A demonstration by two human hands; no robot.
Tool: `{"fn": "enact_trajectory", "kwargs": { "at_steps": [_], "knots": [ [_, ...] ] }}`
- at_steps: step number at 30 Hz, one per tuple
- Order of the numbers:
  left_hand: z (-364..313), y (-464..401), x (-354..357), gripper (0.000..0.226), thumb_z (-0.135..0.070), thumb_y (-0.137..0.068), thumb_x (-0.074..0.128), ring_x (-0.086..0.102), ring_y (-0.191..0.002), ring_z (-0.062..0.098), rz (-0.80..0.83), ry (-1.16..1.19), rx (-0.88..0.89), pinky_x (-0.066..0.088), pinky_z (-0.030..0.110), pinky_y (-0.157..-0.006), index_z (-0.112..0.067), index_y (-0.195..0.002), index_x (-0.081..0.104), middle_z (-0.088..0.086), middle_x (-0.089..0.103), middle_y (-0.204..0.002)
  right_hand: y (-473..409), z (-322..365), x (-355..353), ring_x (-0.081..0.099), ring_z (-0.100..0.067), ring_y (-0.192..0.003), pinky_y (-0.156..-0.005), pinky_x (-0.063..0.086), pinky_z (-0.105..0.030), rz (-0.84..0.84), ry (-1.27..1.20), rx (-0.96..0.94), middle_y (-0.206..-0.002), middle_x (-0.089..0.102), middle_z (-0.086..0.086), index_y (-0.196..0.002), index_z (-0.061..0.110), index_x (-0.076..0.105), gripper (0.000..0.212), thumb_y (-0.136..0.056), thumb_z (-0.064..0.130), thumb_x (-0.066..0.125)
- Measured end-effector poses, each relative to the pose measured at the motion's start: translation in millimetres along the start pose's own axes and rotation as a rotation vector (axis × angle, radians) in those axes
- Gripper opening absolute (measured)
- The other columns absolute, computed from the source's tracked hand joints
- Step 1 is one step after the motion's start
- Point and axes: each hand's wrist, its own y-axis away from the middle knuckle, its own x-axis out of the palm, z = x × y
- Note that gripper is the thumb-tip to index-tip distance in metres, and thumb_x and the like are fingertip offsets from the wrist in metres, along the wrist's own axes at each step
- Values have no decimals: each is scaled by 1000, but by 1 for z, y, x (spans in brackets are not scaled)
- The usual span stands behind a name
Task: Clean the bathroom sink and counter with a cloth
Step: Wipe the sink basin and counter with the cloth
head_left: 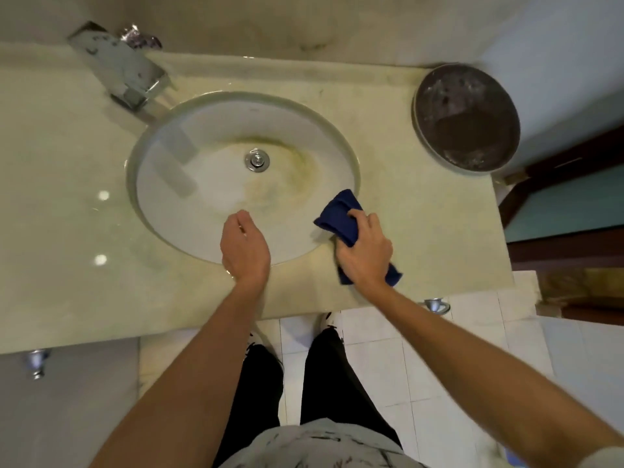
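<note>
1. Cloth (338,218), dark blue and bunched, sits right on the near right rim of the sink (189,211), part over the basin edge and part on the table (422,214).
2. Right hand (364,253) has it: fingers curled over the top, a firm grip on the cloth, with a blue tail poking out behind the wrist.
3. Left hand (243,246) hovers at the near rim of the sink, fingers loosely bent and relaxed, holding nothing.
4. Sink is a round white basin sunk into the pale stone table, with a yellow-green stain ringing the chrome drain (257,160) and spreading to the right.
5. Chrome faucet (118,67) stands at the far left of the basin, spout angled towards it.
6. Over at the far right corner of the table, a round dark bowl (467,118) sits well apart from the cloth, with pale residue inside.
7. Down below: black trousers (324,376) and white floor tiles (378,363).
</note>
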Motion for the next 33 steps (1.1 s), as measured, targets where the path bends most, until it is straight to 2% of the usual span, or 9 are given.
{"fn": "enact_trajectory", "kwargs": {
  "at_steps": [4, 7, 13, 18, 20, 23, 27, 30, 33],
  "knots": [
    [2, -28, -27, 40, -35, -107, 39, 54, -125, 22, -131, 516, -211, 41, 31, -106, -11, -134, 58, 8, 60, -136, 30, 107, 37, 63, -23, -86, -77, 48, -35, -60, -384, 396, -108, 64, 2, -117, 23, 63, 32, -85, 24, 64],
    [6, -35, -39, 47, -39, -109, 32, 52, -128, 20, -133, 675, -295, 40, 28, -103, -11, -143, 49, 9, 54, -143, -2, 179, 54, 66, -23, -89, -87, 54, -39, 9, -936, 612, -96, 71, -1, -102, 19, 66, 14, -90, 25, 66],
    [0, -34, -44, 60, -52, -109, 24, 54, -130, 15, 12, 705, -352, 35, 30, -111, -13, -143, 53, 3, 56, -142, -73, 181, 18, 68, -40, -109, -97, 55, -53, 194, -1438, 635, -116, 72, -20, -115, 6, 69, 33, -86, 20, 73],
    [1, -30, -43, 37, -47, -105, 38, 60, -119, 17, 138, 512, -296, 42, 41, -113, -22, -113, 65, 5, 65, -131, -81, 99, -40, 60, -31, -111, -94, 46, -42, 338, -1528, 605, -119, 63, -18, -132, 1, 58, 39, -100, 24, 55],
    [-3, -22, -43, 30, -43, -103, 45, 59, -115, 19, 188, 404, -250, 45, 27, -104, -21, -112, 64, 5, 64, -130, -74, 69, -61, 63, -29, -110, -92, 50, -41, 324, -1500, 615, -117, 67, -15, -131, 4, 58, 34, -103, 22, 50],
    [-23, 6, -39, 31, -37, -105, 50, 54, -117, 14, 255, 291, -47, 40, 0, -78, -19, -128, 60, -4, 56, -131, -67, 39, -90, 67, -30, -103, -86, 55, -40, 246, -1182, 529, -102, 72, -10, -110, 10, 65, 14, -100, 13, 56],
    [-68, 41, -6, 33, -31, -104, 55, 49, -129, 6, 376, 211, 322, 39, 26, -110, -24, -137, 58, -10, 52, -138, -64, 20, -118, 68, -22, -66, -56, 55, -39, 193, -735, 163, -87, 70, -12, -102, 30, 68, 23, -95, 9, 59],
    [-105, 57, 16, 37, -32, -103, 58, 45, -132, 1, 402, 193, 416, 35, 25, -113, -27, -139, 56, -14, 51, -141, -78, 14, -134, 67, -32, -64, -52, 54, -45, 155, -753, 55, -94, 67, -21, -101, 49, 68, 51, -91, 1, 54],
    [-133, 66, 31, 41, -36, -101, 60, 41, -137, -2, 434, 175, 453, 32, 21, -113, -34, -142, 52, -16, 50, -146, -97, 15, -154, 70, -27, -64, -55, 56, -43, 178, -862, 29, -76, 71, -8, -101, 37, 68, 49, -93, -9, 52]
  ]
}}
